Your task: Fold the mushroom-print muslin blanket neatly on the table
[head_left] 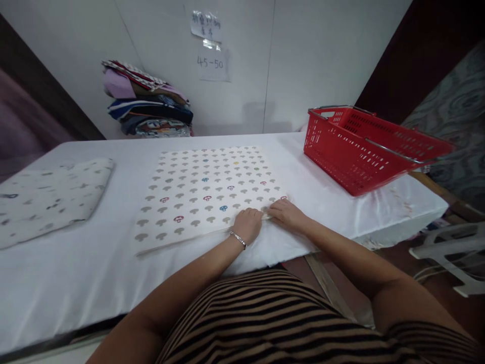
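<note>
A white cloth (pixel 197 189) printed with grey and a few coloured mushrooms lies folded in layers and flat before me. My left hand (pixel 248 225), with a bracelet at its wrist, is closed on the cloth's near edge, right of the middle. Close beside it, my right hand (pixel 288 213) grips the same edge at the near right corner. The fingers of both hands curl over the layers, and their tips are partly hidden.
A second folded printed cloth (pixel 56 194) lies at the left on the white-covered table (pixel 121 283). Behind, against the wall, stands a stack of folded fabrics (pixel 151 108). A red basket (pixel 356 151) sits at the right. A white plastic stool (pixel 450 253) is beyond the right table end.
</note>
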### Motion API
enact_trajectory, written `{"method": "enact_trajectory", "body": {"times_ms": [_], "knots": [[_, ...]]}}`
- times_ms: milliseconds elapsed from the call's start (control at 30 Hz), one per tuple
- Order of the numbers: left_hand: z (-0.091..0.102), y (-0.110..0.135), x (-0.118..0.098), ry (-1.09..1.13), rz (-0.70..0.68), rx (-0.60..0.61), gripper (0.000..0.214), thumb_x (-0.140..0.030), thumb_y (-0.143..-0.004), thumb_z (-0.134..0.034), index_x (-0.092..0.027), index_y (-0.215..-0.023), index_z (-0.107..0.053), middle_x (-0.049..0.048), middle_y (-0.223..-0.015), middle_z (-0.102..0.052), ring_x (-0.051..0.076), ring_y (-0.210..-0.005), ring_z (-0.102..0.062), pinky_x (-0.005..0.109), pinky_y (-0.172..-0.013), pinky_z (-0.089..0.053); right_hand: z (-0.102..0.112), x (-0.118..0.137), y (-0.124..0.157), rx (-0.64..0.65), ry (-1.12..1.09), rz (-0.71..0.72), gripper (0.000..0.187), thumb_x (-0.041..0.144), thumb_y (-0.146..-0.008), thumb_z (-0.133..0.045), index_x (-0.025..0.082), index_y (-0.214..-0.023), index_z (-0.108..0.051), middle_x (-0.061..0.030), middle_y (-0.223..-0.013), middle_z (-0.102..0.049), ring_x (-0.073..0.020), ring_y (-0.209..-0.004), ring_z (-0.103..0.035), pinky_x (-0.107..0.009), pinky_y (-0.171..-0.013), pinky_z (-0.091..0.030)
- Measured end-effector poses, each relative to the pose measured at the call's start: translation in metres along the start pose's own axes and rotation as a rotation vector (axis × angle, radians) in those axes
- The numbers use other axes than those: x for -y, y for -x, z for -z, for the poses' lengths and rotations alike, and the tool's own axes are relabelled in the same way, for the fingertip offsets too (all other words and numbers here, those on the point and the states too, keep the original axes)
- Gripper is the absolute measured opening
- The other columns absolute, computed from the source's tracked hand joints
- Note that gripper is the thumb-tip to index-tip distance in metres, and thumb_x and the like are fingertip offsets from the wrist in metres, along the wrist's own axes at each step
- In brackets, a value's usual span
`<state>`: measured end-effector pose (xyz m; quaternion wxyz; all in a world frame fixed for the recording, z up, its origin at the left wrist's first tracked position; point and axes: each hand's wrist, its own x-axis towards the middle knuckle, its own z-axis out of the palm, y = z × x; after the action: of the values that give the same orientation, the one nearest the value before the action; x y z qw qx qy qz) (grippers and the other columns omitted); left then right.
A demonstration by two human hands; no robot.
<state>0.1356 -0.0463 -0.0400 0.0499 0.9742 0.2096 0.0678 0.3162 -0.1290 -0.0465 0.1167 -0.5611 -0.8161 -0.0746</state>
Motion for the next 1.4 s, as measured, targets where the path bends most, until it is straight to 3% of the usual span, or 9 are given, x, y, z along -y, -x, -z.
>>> {"method": "enact_trajectory", "body": {"times_ms": [233, 500, 767, 933, 1100, 1400], "knots": [[-0.003, 0.004, 0.005, 0.036, 0.014, -0.035, 0.017, -0.017, -0.086, -0.047, -0.017, -0.100, -0.057, 0.0068, -0.097, -0.063, 0.022, -0.095, -0.055, 0.036, -0.080, -0.042, -0.007, 0.012, -0.012, 0.003, -0.055, -0.016, 0.016, 0.024, -0.092, -0.047, 0.017, -0.090, -0.061, -0.0062, -0.083, -0.060, -0.0175, -0.078, -0.049, -0.029, -0.070, -0.033], [-0.002, 0.038, 0.032, 0.024, 0.105, -0.155, 0.024, -0.006, -0.076, -0.048, -0.017, -0.097, -0.055, 0.0077, -0.098, -0.061, 0.023, -0.094, -0.054, 0.037, -0.079, -0.043, -0.001, 0.005, -0.016, 0.076, -0.210, -0.028, 0.020, 0.027, -0.092, -0.044, 0.016, -0.089, -0.061, -0.0076, -0.083, -0.060, -0.0183, -0.080, -0.052, -0.030, -0.072, -0.036], [-0.002, 0.062, 0.051, 0.054, -0.014, -0.309, 0.023, -0.002, -0.077, -0.046, -0.017, -0.091, -0.056, 0.0087, -0.111, -0.059, 0.022, -0.105, -0.052, 0.037, -0.087, -0.043, 0.005, 0.001, -0.021, 0.158, -0.310, -0.048, 0.017, 0.026, -0.091, -0.046, 0.018, -0.095, -0.061, -0.0071, -0.086, -0.061, -0.0189, -0.083, -0.053, -0.031, -0.077, -0.039], [-0.001, 0.057, 0.046, -0.018, -0.113, -0.272, 0.015, -0.010, -0.084, -0.047, -0.018, -0.088, -0.059, 0.0081, -0.116, -0.057, 0.022, -0.106, -0.051, 0.038, -0.087, -0.043, 0.008, 0.002, -0.022, 0.176, -0.318, -0.058, 0.017, 0.025, -0.090, -0.046, 0.018, -0.095, -0.061, -0.0070, -0.085, -0.061, -0.0191, -0.082, -0.053, -0.031, -0.075, -0.040], [0.001, 0.048, 0.039, -0.064, -0.070, -0.230, 0.014, -0.014, -0.084, -0.052, -0.017, -0.094, -0.061, 0.0089, -0.116, -0.058, 0.023, -0.107, -0.051, 0.037, -0.087, -0.043, 0.009, 0.003, -0.022, 0.177, -0.306, -0.066, 0.016, 0.024, -0.089, -0.048, 0.018, -0.097, -0.061, -0.0066, -0.085, -0.060, -0.0193, -0.083, -0.053, -0.031, -0.075, -0.040], [-0.002, 0.042, 0.031, -0.088, -0.030, -0.180, 0.014, -0.012, -0.085, -0.047, -0.016, -0.083, -0.061, 0.0083, -0.103, -0.060, 0.022, -0.098, -0.052, 0.037, -0.081, -0.041, 0.011, 0.006, -0.020, 0.149, -0.273, -0.041, 0.014, 0.023, -0.088, -0.049, 0.017, -0.094, -0.060, -0.0068, -0.083, -0.059, -0.0191, -0.081, -0.052, -0.030, -0.074, -0.040]]}}
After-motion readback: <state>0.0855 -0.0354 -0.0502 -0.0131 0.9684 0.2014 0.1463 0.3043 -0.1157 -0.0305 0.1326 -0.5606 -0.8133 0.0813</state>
